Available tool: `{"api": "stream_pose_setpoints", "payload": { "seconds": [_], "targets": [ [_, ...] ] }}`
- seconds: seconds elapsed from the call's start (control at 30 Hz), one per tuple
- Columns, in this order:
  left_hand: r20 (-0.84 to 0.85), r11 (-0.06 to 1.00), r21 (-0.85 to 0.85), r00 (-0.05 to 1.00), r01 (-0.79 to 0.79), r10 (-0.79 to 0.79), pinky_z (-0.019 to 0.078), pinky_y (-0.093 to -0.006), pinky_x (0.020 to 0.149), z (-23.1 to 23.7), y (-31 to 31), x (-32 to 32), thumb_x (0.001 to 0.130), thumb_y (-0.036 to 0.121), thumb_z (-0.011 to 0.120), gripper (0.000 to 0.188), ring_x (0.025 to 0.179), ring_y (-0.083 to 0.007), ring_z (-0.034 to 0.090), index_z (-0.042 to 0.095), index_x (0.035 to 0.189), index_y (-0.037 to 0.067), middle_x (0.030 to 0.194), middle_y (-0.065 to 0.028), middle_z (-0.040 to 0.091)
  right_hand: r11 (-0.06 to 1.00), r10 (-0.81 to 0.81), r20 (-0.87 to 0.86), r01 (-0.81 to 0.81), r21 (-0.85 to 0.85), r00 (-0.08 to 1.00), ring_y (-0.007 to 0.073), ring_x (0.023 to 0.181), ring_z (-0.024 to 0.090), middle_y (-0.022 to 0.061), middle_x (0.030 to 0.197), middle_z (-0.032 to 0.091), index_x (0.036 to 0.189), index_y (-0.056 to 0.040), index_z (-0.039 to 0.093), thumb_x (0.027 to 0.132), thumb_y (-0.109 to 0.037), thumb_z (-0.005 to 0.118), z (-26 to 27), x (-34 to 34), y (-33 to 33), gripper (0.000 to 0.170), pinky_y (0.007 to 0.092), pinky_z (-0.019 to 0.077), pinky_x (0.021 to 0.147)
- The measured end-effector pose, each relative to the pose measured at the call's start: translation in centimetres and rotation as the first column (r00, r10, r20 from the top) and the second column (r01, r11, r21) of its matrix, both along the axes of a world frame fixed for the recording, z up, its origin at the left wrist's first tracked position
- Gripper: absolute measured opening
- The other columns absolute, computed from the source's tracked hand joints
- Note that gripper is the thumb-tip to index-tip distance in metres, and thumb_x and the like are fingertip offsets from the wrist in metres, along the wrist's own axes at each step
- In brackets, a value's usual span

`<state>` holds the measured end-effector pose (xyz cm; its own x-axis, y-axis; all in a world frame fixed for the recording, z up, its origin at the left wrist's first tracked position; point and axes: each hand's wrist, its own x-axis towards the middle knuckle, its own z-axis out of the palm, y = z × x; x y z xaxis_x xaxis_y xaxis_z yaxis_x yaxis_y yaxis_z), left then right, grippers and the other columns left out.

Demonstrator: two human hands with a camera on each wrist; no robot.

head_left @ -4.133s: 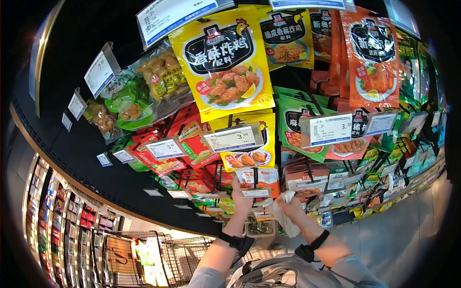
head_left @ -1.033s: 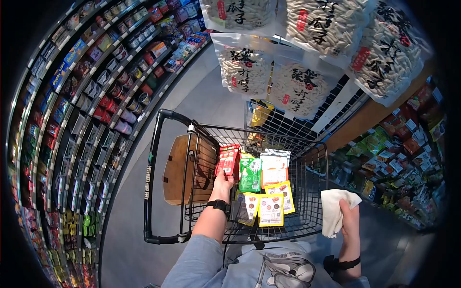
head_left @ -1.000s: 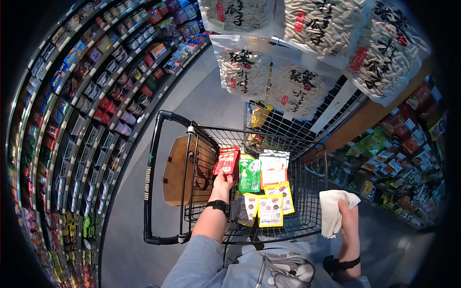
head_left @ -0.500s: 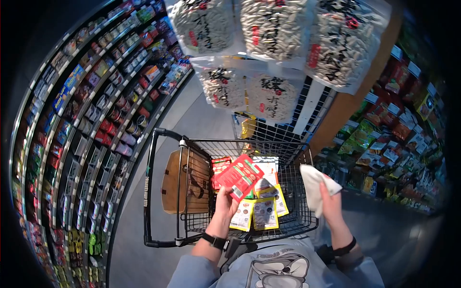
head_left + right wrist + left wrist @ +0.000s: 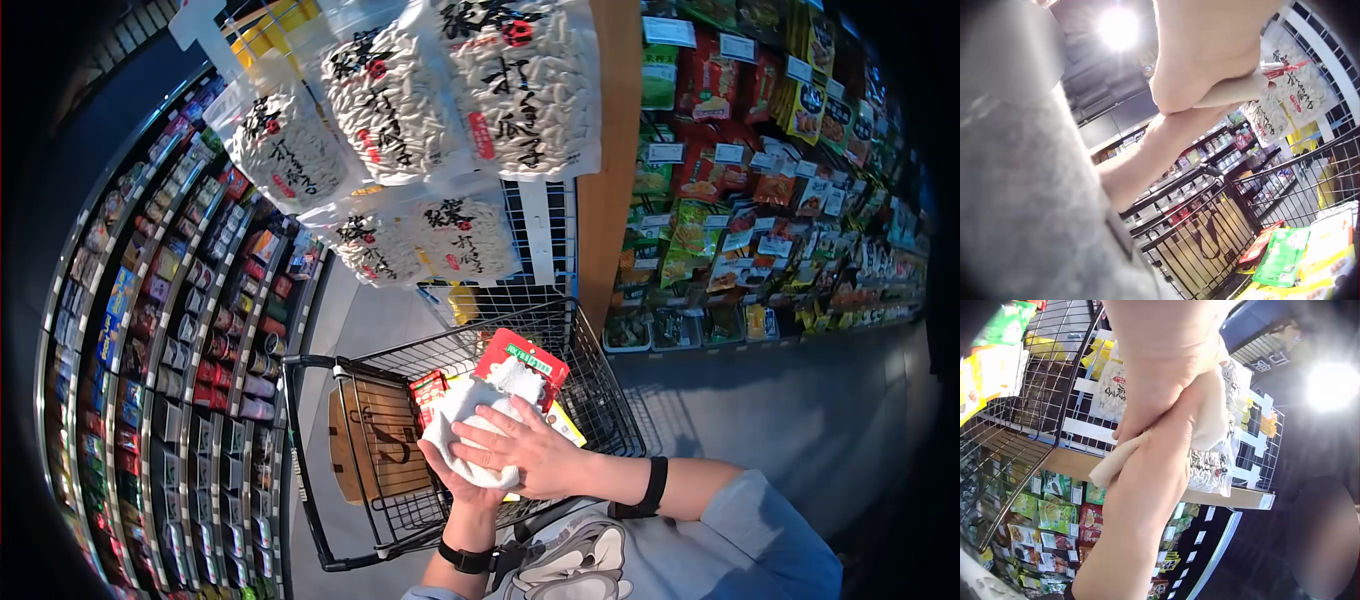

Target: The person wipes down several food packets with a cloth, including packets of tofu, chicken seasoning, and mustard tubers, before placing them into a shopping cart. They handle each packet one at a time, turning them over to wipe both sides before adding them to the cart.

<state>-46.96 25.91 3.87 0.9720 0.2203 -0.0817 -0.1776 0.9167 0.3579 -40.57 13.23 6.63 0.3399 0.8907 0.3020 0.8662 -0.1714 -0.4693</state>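
My left hand (image 5: 468,490) grips a red packet (image 5: 553,368) from below; its far end sticks out past a white cloth (image 5: 450,412). Over the cloth lies my right hand (image 5: 545,462), fingers spread and fairly straight, pressing it down onto the packet and left hand. Most of the left fingers are hidden beneath. Both hands are above the shopping cart (image 5: 625,425). In both wrist views the cloth shows as a fold between the overlapping hands. Below in the cart are a smaller red packet (image 5: 427,388), a green packet (image 5: 1282,257) and several yellow-edged packets.
A brown paper bag (image 5: 372,440) stands at the cart's handle end. Bags of white seeds (image 5: 525,90) hang on a wire rack just beyond the cart. Stocked shelves (image 5: 200,330) curve along the left. Hanging packets (image 5: 720,200) fill the display at right.
My left hand has lifted the red packet out of the cart. The right hand has brought the cloth over from the right, onto the packet. The head view has swung right.
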Motion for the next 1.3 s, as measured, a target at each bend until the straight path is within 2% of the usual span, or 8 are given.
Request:
{"api": "stream_pose_setpoints", "payload": {
  "seconds": [0.5, 0.6, 0.67, 0.83, 0.97, 1.1, 1.23, 1.3],
  "targets": [
    [-0.081, 0.958, 0.240, 0.986, 0.159, -0.144, 0.0363, -0.0534, 0.103, 2.0, -2.4, 0.5, 0.095, 0.042, 0.041, 0.061, 0.129, -0.0312, 0.039, 0.014, 0.147, 0.022, 0.145, -0.0101, 0.032, 0.863, -0.497, -0.233, 0.503, -0.038, 0.836, 0.0283, 0.135, 0.030, 0.0105, 0.147, 0.031, 0.144, -0.0104, 0.029, 0.097, -0.043, 0.036, -2.9, 6.5, -4.3, 0.057, 0.0495, 0.0188, 0.111],
    [-0.081, 0.967, 0.211, 0.989, 0.141, -0.127, 0.0398, -0.0528, 0.100, 1.8, -1.3, 0.0, 0.097, 0.041, 0.037, 0.056, 0.124, -0.0320, 0.045, 0.025, 0.142, 0.011, 0.139, -0.0127, 0.040, 0.856, 0.006, -0.978, 0.505, 0.113, 0.210, 0.0232, 0.117, 0.051, 0.0115, 0.128, 0.053, 0.138, -0.0068, 0.036, 0.098, -0.048, 0.032, -5.1, 8.1, -5.7, 0.058, 0.0389, 0.0410, 0.097],
    [-0.106, 0.980, 0.135, 0.985, 0.148, -0.134, 0.0456, -0.0503, 0.095, 1.4, -0.6, -0.3, 0.097, 0.042, 0.036, 0.055, 0.117, -0.0323, 0.052, 0.033, 0.137, 0.004, 0.133, -0.0157, 0.048, 0.819, 0.399, -0.881, 0.532, 0.217, -0.255, 0.0208, 0.112, 0.055, 0.0100, 0.126, 0.055, 0.135, -0.0069, 0.040, 0.097, -0.051, 0.032, -4.5, 7.7, -6.9, 0.058, 0.0362, 0.0440, 0.096],
    [-0.182, 0.960, 0.259, 0.982, 0.103, -0.056, 0.0425, -0.0440, 0.099, 1.2, -0.8, 0.5, 0.098, 0.036, 0.039, 0.053, 0.121, -0.0285, 0.049, 0.028, 0.140, 0.005, 0.136, -0.0154, 0.043, 0.833, 0.381, -0.873, 0.523, 0.181, -0.305, 0.0238, 0.114, 0.055, 0.0143, 0.129, 0.052, 0.135, -0.0033, 0.038, 0.095, -0.031, 0.049, -2.6, 6.2, -6.7, 0.050, 0.0398, 0.0467, 0.095],
    [0.118, 0.194, 0.940, 0.803, -0.280, 0.585, 0.0233, -0.0422, 0.109, 0.7, 0.4, 0.8, 0.085, 0.022, 0.064, 0.085, 0.134, -0.0299, 0.025, 0.008, 0.146, 0.007, 0.147, -0.0208, 0.016, 0.772, 0.374, -0.904, 0.610, 0.179, -0.207, 0.0226, 0.105, 0.061, 0.0152, 0.118, 0.059, 0.130, -0.0014, 0.043, 0.090, -0.014, 0.057, -1.2, 5.9, -6.3, 0.044, 0.0378, 0.0516, 0.088],
    [0.106, -0.787, 0.614, 0.984, 0.050, 0.145, 0.0205, -0.0520, 0.107, 5.1, -0.6, 0.0, 0.065, 0.028, 0.077, 0.096, 0.139, -0.0405, 0.015, 0.025, 0.143, 0.005, 0.150, -0.0258, 0.011, 0.788, 0.301, -0.941, 0.596, 0.154, -0.155, 0.0224, 0.105, 0.061, 0.0147, 0.119, 0.058, 0.130, -0.0006, 0.043, 0.091, -0.016, 0.056, -0.8, 5.1, -5.5, 0.044, 0.0384, 0.0514, 0.089],
    [0.044, -0.364, 0.930, 0.999, -0.041, 0.001, 0.0254, -0.0527, 0.106, 2.8, 0.0, 1.3, 0.063, 0.016, 0.075, 0.086, 0.134, -0.0418, 0.025, 0.036, 0.139, 0.007, 0.147, -0.0237, 0.022, 0.796, 0.351, -0.910, 0.582, 0.166, -0.222, 0.0186, 0.099, 0.062, 0.0118, 0.114, 0.061, 0.122, 0.0029, 0.050, 0.092, -0.020, 0.056, 2.1, 4.1, -5.2, 0.038, 0.0336, 0.0514, 0.086],
    [-0.055, 0.342, 0.936, 0.996, 0.077, -0.074, 0.0284, -0.0408, 0.108, 0.9, -0.3, 0.8, 0.067, 0.006, 0.069, 0.085, 0.135, -0.0336, 0.031, 0.028, 0.142, 0.004, 0.147, -0.0227, 0.024, 0.774, 0.353, -0.901, 0.619, 0.129, -0.254, 0.0191, 0.099, 0.062, 0.0125, 0.113, 0.061, 0.122, 0.0028, 0.050, 0.093, -0.025, 0.054, 2.9, 4.3, -5.9, 0.040, 0.0330, 0.0511, 0.085]
  ]
}}
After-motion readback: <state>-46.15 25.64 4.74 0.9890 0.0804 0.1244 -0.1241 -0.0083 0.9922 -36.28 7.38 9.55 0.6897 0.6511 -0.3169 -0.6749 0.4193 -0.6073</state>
